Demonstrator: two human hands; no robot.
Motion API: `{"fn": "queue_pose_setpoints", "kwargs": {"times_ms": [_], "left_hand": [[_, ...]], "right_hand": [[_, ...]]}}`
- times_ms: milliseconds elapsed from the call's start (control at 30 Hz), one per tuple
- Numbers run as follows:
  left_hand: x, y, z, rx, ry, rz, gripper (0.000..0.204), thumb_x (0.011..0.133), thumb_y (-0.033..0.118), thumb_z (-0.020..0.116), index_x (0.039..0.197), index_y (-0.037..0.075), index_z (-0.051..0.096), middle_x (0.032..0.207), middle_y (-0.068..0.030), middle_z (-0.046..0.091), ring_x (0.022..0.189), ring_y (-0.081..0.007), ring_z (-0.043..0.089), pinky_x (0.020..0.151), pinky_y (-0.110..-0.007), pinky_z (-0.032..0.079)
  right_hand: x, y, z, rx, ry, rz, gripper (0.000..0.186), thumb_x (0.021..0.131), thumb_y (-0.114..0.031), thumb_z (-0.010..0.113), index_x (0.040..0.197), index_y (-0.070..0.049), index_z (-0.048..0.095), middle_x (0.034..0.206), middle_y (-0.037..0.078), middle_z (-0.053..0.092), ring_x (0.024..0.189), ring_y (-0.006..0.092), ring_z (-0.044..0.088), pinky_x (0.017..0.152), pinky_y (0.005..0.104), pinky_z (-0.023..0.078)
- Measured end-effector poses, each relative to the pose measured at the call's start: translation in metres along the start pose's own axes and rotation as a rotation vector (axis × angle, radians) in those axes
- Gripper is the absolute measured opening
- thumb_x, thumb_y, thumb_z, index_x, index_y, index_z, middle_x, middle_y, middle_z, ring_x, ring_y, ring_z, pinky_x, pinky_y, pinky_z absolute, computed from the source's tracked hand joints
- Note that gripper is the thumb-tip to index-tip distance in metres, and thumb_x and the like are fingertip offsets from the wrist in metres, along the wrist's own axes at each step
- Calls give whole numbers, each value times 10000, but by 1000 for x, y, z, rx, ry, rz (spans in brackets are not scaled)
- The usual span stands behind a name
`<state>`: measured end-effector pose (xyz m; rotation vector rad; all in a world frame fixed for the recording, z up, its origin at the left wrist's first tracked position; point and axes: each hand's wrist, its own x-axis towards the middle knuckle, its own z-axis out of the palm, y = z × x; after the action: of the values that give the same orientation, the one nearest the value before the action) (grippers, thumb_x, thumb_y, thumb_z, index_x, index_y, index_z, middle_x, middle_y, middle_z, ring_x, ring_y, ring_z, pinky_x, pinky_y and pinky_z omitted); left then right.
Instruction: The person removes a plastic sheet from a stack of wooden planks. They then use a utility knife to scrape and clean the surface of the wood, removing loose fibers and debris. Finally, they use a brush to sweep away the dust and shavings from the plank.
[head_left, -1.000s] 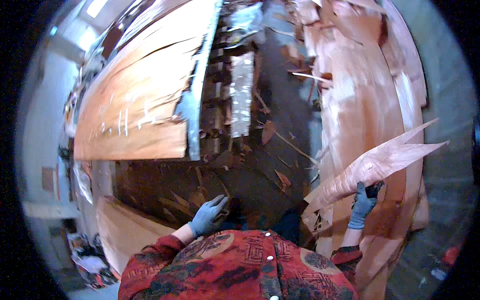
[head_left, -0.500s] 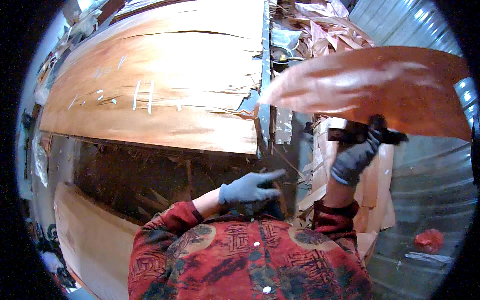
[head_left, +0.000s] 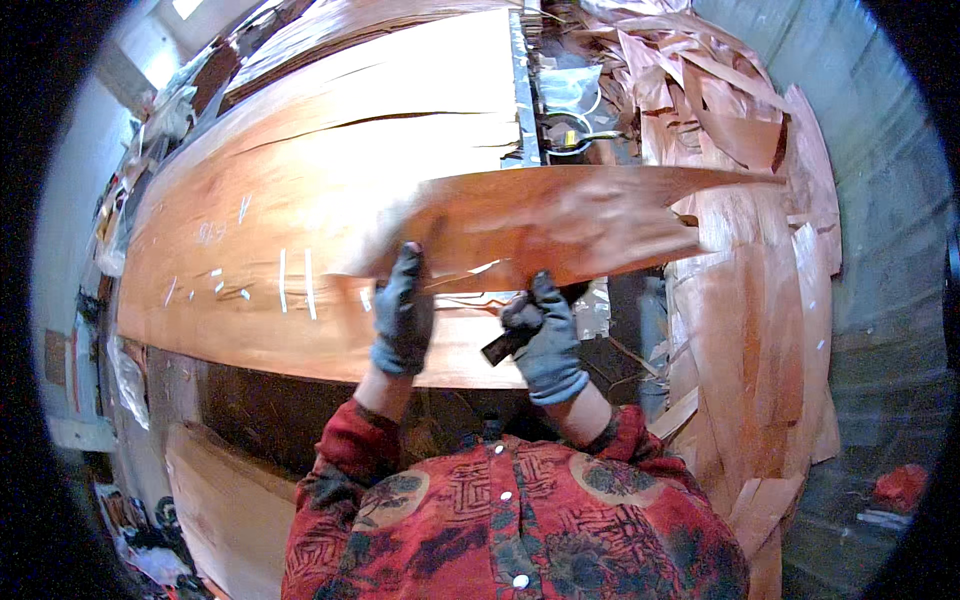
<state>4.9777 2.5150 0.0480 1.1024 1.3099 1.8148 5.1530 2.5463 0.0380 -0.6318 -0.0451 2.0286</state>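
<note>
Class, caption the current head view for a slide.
Gloved left hand and right hand hold a jagged wood sheet over a broad panel, a dark object also in the right.

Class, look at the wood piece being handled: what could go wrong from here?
1. The thin veneer piece might tear at its forked right end.
2. The dark object in the right grip could scrape its nearby lower edge.
3. The cracked large sheet below might snag it if the left grip drags it across.

Glare — wide sheet (head_left: 300, 200) partly whitened | held sheet (head_left: 560, 220) blurred | corners black
</note>
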Motion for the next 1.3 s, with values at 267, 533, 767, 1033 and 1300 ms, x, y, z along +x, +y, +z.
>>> {"fn": "queue_pose_setpoints", "kwargs": {"times_ms": [267, 533, 767, 1033, 1300], "left_hand": [[36, -38, -53, -243, 456, -450, 137, 821, 214, 651, 792, 113, 564, 674, 18, 526, 603, -106, 558, 504, -274, 496], [47, -142, -108, -224, 435, -787, 156, 857, 178, 602, 734, 89, 565, 625, -19, 539, 527, -163, 537, 505, -298, 480], [62, -146, -128, -242, 378, -731, 223, 893, 257, 567, 787, 61, 580, 627, -35, 566, 482, -121, 497, 475, -244, 430], [26, 18, -51, 886, -699, -248, 245, 840, 322, 598, 870, 96, 686, 698, -129, 650, 547, -255, 625, 514, -336, 488], [79, -137, 51, 1195, -669, 385, 552, 826, 280, 521, 1333, 106, 390, 1382, -118, 383, 1325, -350, 240, 1070, -493, 176]], "right_hand": [[-6, -9, -25, -303, 55, 213, 286, 912, -358, 520, 1018, -94, 551, 771, -6, 550, 457, 37, 292, 428, 212, 291], [-26, -33, -49, -644, 202, -152, 405, 942, -432, 421, 1067, -63, 530, 784, 5, 586, 449, 33, 372, 388, 194, 305], [71, -7, -44, -759, 245, -106, 376, 936, -431, 433, 1084, -90, 491, 846, 76, 594, 437, 29, 365, 389, 181, 323], [80, -1, -49, -893, 317, -162, 338, 943, -389, 429, 1080, -87, 495, 812, 50, 576, 452, 59, 398, 400, 208, 356], [77, -7, -51, -609, 270, -139, 178, 902, -243, 537, 966, -79, 512, 755, 20, 545, 483, 77, 450, 443, 207, 379]]}}
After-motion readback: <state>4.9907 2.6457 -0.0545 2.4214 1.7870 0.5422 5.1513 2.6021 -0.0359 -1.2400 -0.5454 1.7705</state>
